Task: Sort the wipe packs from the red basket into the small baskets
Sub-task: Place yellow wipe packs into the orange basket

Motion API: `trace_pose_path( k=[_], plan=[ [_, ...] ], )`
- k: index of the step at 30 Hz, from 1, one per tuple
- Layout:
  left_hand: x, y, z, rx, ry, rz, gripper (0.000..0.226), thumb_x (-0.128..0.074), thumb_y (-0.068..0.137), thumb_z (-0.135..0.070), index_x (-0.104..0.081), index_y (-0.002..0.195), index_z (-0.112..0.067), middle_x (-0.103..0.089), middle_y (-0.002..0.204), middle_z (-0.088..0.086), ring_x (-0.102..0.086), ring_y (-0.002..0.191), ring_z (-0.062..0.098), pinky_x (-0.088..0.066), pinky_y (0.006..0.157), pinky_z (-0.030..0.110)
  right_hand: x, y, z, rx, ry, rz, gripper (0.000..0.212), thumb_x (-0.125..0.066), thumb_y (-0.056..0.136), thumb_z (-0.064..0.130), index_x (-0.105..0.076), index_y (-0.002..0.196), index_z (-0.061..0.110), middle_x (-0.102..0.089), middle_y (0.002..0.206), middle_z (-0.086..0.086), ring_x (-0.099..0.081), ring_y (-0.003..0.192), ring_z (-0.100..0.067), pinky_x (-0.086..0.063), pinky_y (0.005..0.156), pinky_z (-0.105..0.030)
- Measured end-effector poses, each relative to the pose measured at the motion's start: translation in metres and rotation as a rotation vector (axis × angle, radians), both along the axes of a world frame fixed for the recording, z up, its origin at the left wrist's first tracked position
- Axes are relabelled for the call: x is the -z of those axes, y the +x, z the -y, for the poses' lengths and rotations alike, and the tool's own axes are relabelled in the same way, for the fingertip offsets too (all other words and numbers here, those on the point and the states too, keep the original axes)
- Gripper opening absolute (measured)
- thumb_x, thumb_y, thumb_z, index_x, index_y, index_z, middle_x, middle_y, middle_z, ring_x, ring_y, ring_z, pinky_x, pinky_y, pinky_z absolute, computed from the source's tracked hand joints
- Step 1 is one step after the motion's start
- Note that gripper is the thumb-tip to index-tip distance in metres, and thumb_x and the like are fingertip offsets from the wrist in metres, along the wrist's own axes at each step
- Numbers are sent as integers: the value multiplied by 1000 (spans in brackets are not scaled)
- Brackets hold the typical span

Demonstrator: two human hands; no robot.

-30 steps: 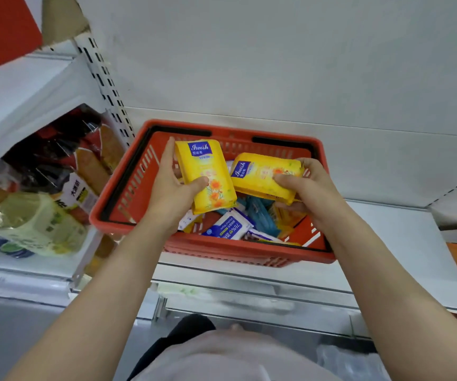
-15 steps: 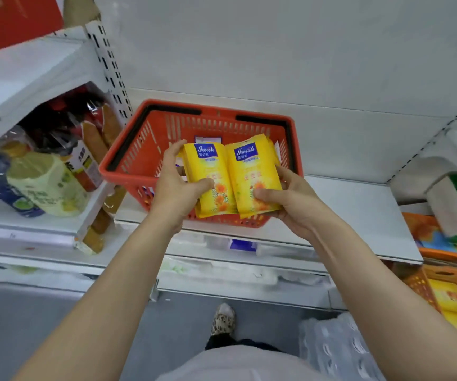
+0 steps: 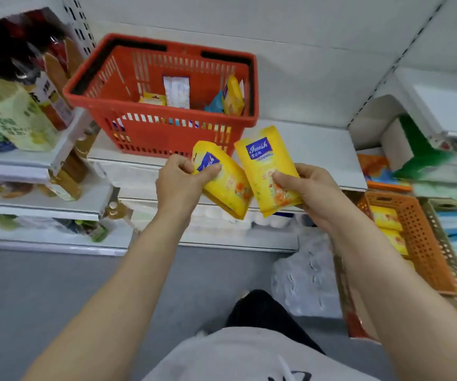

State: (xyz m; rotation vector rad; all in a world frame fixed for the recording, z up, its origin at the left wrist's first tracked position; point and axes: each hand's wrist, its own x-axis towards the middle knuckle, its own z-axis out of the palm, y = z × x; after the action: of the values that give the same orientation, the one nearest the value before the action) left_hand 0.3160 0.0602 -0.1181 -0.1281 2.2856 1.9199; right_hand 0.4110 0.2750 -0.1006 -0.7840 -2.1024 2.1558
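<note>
Left shelf: bottles and bagged goods are standing packed together. Red basket is sitting on the white shelf, with a few wipe packs lying inside. Left hand, forearm reaching up, is pinching a yellow wipe pack by its top, the pack tilting rightward. Right hand is gripping a second yellow pack by its lower edge, holding it near upright, just beside the first. Orange small basket, lower right, is holding matching yellow packs; a tan basket beside it is holding blue packs.
</note>
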Motion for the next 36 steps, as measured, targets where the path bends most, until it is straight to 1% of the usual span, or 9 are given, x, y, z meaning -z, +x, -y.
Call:
trace_pose_path(
  k=[4,8,15,20,22,24,28,33,36],
  plan=[
    [-3,21,-48,97,10,8,54,-92,58,-33,-58,100,-33,-67,97,-6,-68,92,18,-58,78,41,5,37,-45,104,33,-3,25,-76,83,15,-69,107,9,-77,96,-8,-74,79,-22,-59,67,-31],
    [-3,46,-115,216,75,67,38,-89,66,-18,-69,98,-17,-74,85,-2,-70,77,17,-61,64,34,11,70,-109,143,14,-8,30,-79,81,19,-69,109,11,-77,97,-5,-74,86,-25,-59,74,-36],
    [14,99,-261,211,37,155,40,-90,65,-20,-60,90,-11,-72,93,11,-72,82,27,-62,63,41,24,135,-258,129,19,33,34,-81,78,20,-69,109,15,-77,98,-3,-74,87,-24,-58,78,-37],
    [29,142,-355,204,46,238,56,-89,67,-14,-55,111,-15,-68,105,9,-71,88,27,-61,60,40,28,166,-360,94,30,71,34,-82,78,12,-61,103,21,-76,94,1,-74,80,-13,-56,63,-23],
    [35,155,-375,197,76,243,71,-88,68,-12,-50,124,-32,-64,112,4,-70,90,22,-61,61,43,32,167,-390,56,57,96,32,-81,79,14,-60,102,21,-74,93,4,-73,78,-8,-55,63,-20],
    [41,163,-384,195,77,228,73,-87,69,-11,-52,120,-49,-63,111,-1,-70,90,18,-61,59,40,39,166,-412,30,82,115,31,-81,79,15,-62,101,21,-73,92,6,-72,76,-4,-54,62,-19],
    [51,164,-379,11,7,222,55,-89,66,-18,-58,106,-42,-63,100,-6,-68,84,14,-59,59,34,63,161,-442,-29,168,142,32,-84,75,12,-64,99,21,-69,94,7,-68,74,1,-53,58,-17],
    [67,150,-367,-91,-52,232,46,-87,69,-25,-55,100,-38,-63,94,-4,-66,76,9,-48,49,18,108,158,-455,-180,336,377,53,-87,71,24,-65,119,19,-65,117,-1,-63,106,-19,-55,88,-39],
    [76,147,-371,-54,-75,264,44,-87,68,-25,-55,95,-40,-63,93,-6,-66,76,7,-48,50,20,129,152,-453,-300,394,433,56,-87,72,29,-65,122,21,-60,126,1,-57,109,-15,-51,89,-33]
  ],
)
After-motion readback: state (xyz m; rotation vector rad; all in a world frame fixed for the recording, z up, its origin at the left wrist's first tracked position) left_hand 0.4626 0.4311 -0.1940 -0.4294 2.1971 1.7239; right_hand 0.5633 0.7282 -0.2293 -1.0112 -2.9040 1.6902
